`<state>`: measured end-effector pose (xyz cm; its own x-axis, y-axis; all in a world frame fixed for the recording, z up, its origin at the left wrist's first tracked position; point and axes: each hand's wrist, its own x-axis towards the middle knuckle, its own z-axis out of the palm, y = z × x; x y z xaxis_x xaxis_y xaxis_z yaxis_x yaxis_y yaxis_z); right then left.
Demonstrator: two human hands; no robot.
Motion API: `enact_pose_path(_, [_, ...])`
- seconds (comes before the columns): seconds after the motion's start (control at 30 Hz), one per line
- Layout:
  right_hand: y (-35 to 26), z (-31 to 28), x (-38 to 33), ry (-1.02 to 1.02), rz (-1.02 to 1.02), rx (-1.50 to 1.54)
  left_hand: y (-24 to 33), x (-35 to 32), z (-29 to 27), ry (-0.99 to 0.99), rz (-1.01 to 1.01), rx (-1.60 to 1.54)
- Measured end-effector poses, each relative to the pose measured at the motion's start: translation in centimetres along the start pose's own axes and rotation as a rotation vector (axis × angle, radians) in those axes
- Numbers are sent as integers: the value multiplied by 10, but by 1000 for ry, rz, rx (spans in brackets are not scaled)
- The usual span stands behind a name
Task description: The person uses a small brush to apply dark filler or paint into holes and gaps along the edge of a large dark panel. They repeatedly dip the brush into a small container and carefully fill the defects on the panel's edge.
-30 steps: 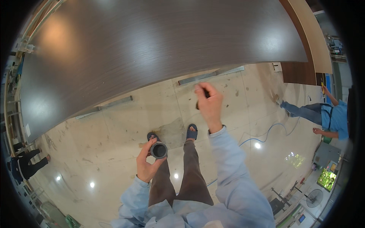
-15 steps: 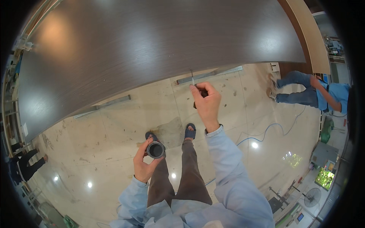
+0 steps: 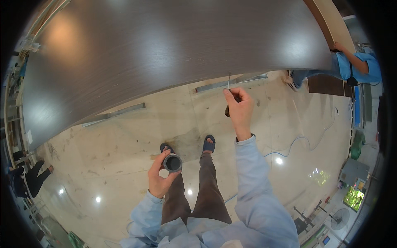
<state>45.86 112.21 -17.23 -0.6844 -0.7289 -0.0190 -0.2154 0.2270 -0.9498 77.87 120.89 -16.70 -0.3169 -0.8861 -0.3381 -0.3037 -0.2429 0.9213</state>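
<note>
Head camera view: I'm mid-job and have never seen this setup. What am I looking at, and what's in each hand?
There is no machine here: a person wears a fisheye camera on the head, looking down, so straight edges curve. The light-blue sleeves rising from the bottom edge are the wearer's own arms. The left hand holds a small dark round pot, open end up. The right hand pinches a thin brush-like tool at the edge of a large dark wood-grain panel. Below lie a pale floor, the wearer's sandalled feet and a blue cable. Another person in blue works at the panel's far right.
</note>
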Motion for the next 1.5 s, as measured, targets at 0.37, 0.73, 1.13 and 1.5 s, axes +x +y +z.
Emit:
enact_pose_path(0.37, [-20,43,-17,-210,-18,33,3,0,-3,4,-4,40])
enact_pose_path(0.73, [-28,69,-45,-477,95,172,-2,-2,-15,52,10,8])
enact_pose_path(1.13, [-144,-33,-109,-538,-173,-268,51,-42,-98,201,191,-15])
enact_pose_path(1.5, [-303,-17,-168,-709,-763,-229,106,-86,-128,441,414,-29])
